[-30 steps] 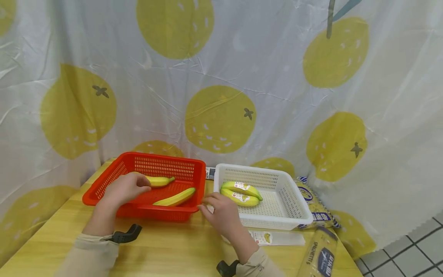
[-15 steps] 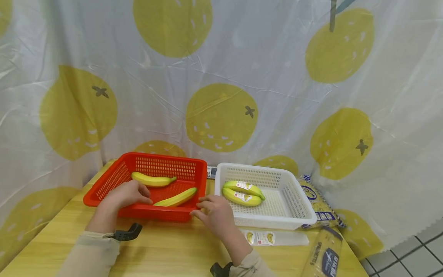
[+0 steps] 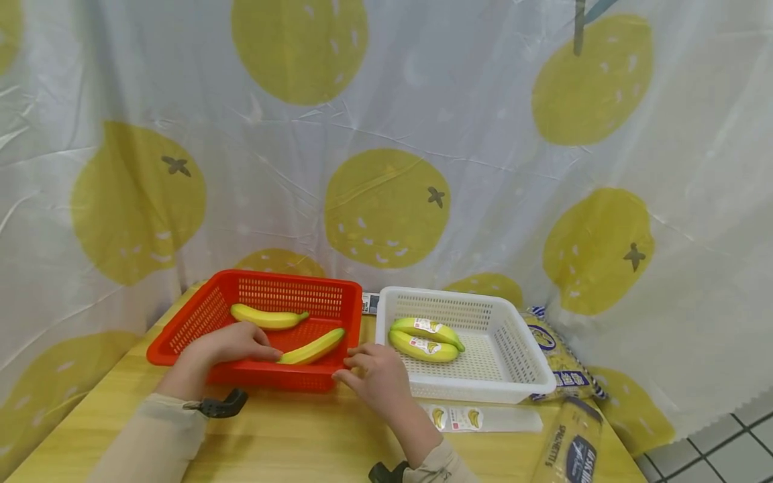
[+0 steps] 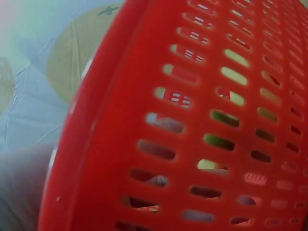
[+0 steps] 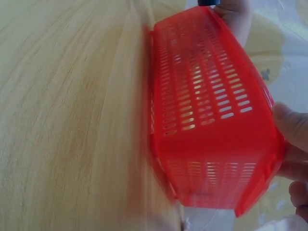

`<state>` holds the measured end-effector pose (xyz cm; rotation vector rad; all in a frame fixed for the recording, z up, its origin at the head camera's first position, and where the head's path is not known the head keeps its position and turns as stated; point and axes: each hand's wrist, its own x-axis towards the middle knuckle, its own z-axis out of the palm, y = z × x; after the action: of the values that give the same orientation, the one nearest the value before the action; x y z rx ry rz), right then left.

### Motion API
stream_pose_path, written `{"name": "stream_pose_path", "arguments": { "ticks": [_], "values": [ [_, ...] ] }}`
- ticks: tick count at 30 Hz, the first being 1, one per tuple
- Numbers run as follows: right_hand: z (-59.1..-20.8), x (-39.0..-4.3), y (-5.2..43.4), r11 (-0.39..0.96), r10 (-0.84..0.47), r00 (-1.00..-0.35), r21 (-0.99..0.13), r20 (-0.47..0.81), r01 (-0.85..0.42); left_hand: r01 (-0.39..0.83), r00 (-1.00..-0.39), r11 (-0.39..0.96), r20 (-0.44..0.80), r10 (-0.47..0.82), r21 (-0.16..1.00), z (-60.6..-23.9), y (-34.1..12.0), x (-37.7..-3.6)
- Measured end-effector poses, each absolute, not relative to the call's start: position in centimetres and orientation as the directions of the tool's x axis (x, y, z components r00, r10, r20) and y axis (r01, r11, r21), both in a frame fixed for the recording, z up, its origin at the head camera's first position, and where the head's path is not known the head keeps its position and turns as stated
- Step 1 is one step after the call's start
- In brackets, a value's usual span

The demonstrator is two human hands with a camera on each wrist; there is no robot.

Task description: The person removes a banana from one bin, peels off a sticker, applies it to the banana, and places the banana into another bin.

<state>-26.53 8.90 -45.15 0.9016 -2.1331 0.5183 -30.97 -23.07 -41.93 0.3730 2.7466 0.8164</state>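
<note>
A red basket (image 3: 284, 293) stands on the wooden table (image 3: 290, 436) with two yellow bananas in it, one at the back (image 3: 266, 317) and one near the front (image 3: 314, 347). My left hand (image 3: 235, 343) lies over the basket's front rim with its fingers curled inside, and the fingertips are close to the front banana's end. My right hand (image 3: 374, 376) grips the basket's front right corner. The right wrist view shows the red basket (image 5: 202, 96) side-on, with my right hand's fingers (image 5: 293, 144) on its rim. Up close in the left wrist view is the basket wall (image 4: 192, 120).
A white basket (image 3: 513, 349) to the right holds two labelled bananas (image 3: 425, 329). A sticker sheet (image 3: 477, 417) lies before it, a spaghetti packet (image 3: 570, 443) at the table's right edge, and a yellow bag (image 3: 552, 355) behind. A lemon-print curtain hangs behind the table.
My left hand let go of the back banana and drew back to the front rim. My right hand moved left from the white basket's side to the red basket's corner.
</note>
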Motion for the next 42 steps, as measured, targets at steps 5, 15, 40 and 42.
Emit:
{"name": "stream_pose_path", "arguments": {
  "ticks": [5, 15, 40, 42],
  "values": [
    [-45.1, -26.5, 9.0, 0.674, -0.431, -0.476, -0.078, 0.766, -0.735, 0.198, -0.922, 0.813, -0.178, 0.344, 0.548, -41.9, -21.8, -31.0],
    [-45.1, -26.5, 8.8, 0.669, -0.441, -0.477, -0.076, 0.760, -0.739, 0.170, -0.930, 0.853, -0.205, 0.305, 0.494, -41.4, -22.0, -30.9],
    [-44.8, -26.1, 8.9, 0.688, -0.430, -0.518, -0.102, 0.740, -0.718, 0.170, -0.985, 0.858, 0.106, 0.135, 0.484, -41.1, -24.5, -29.4],
    [-44.8, -26.0, 8.9, 0.692, -0.429, -0.524, -0.105, 0.736, -0.714, 0.186, -0.982, 0.843, 0.120, 0.145, 0.505, -41.3, -24.7, -29.1]
  ]
}}
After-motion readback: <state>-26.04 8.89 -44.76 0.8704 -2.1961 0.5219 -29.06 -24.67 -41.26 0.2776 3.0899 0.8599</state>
